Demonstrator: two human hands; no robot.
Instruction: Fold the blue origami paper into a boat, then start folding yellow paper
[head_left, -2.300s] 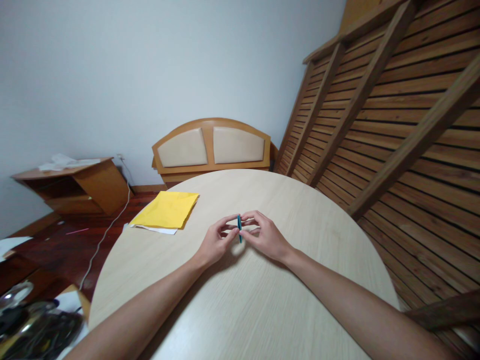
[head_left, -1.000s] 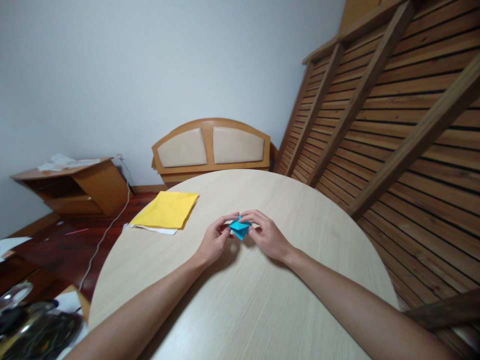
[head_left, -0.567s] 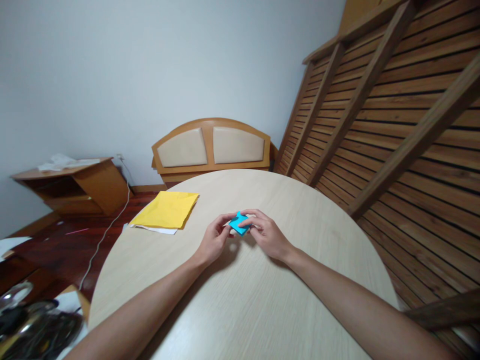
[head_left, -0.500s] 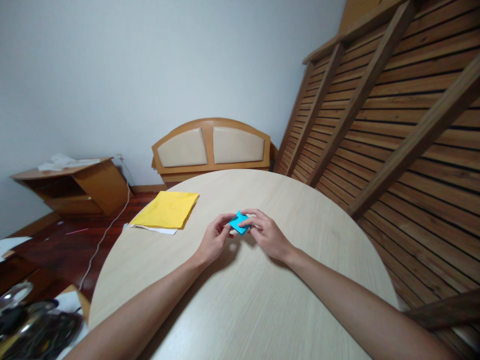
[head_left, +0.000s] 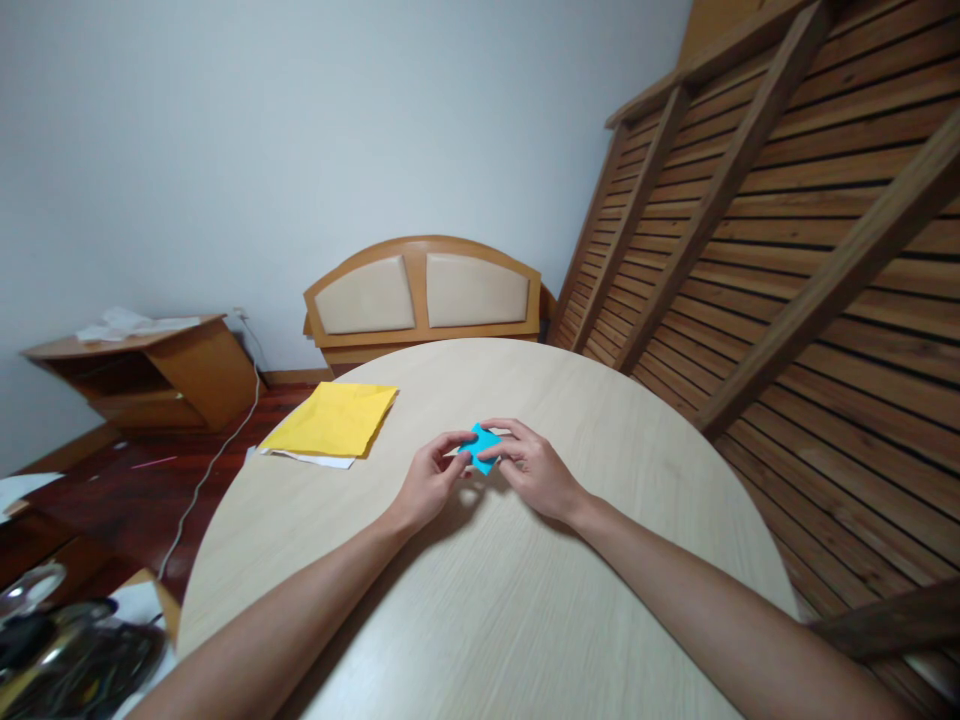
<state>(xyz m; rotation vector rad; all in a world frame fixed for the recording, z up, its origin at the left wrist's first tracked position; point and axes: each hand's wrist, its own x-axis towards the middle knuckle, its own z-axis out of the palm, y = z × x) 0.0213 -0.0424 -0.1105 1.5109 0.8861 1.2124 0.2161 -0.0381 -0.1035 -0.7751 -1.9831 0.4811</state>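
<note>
We hold a small blue paper (head_left: 480, 446) between both hands above the middle of the round table (head_left: 487, 600), a little toward its far edge. Our left hand (head_left: 431, 482) pinches the paper's left side, fingers curled in with the thumb on top. Our right hand (head_left: 531, 468) closes on the right side, its fingertips (head_left: 491, 451) lying over the blue surface. The paper looks folded, though we cannot tell its exact shape under the fingers. Whether it touches the table we cannot tell. Both forearms reach in from the near edge. A yellow sheet (head_left: 332, 420) lies at the table's left edge, well apart from the hands, with a white sheet (head_left: 315, 460) showing under it.
</note>
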